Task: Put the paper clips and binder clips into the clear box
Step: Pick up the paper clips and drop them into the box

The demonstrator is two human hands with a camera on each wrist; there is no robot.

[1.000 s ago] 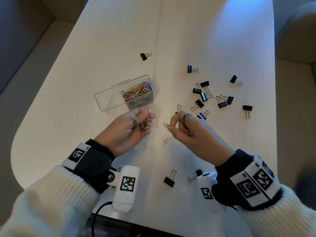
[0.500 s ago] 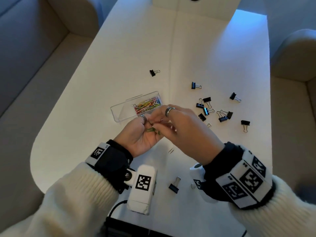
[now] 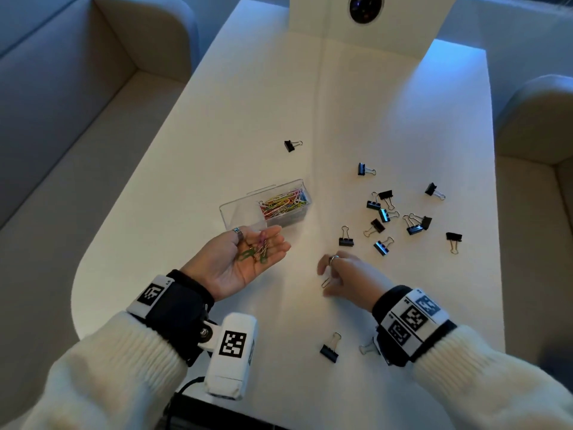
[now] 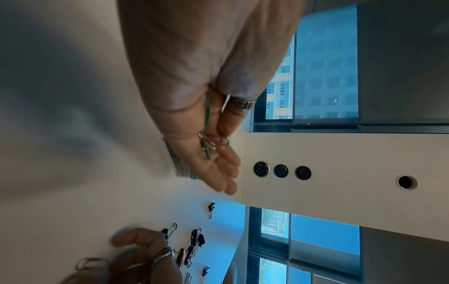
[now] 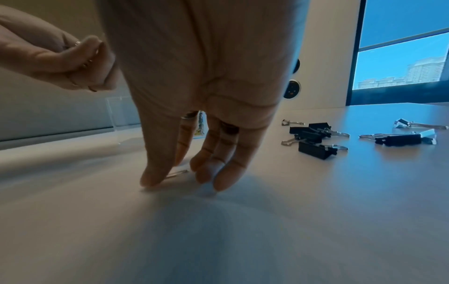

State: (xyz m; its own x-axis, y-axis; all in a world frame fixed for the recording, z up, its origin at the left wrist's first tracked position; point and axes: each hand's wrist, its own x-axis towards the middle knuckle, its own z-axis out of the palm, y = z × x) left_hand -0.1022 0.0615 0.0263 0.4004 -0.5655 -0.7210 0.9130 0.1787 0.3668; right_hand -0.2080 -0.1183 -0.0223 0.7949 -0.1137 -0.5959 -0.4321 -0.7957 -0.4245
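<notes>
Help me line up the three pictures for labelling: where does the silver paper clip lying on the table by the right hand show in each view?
Head: silver paper clip lies centre, under the right hand.
Left wrist: bottom left, beside that hand.
Right wrist: only a sliver between thumb and fingers, centre-left.
Shared landmark: the clear box.

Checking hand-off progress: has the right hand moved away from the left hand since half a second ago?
Yes. The right hand now reaches down at the table, apart from the left hand.

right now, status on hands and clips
Left hand open, palm up, cradling paper clips. Right hand fingers down on silver clip. Clear box unobstructed.
</notes>
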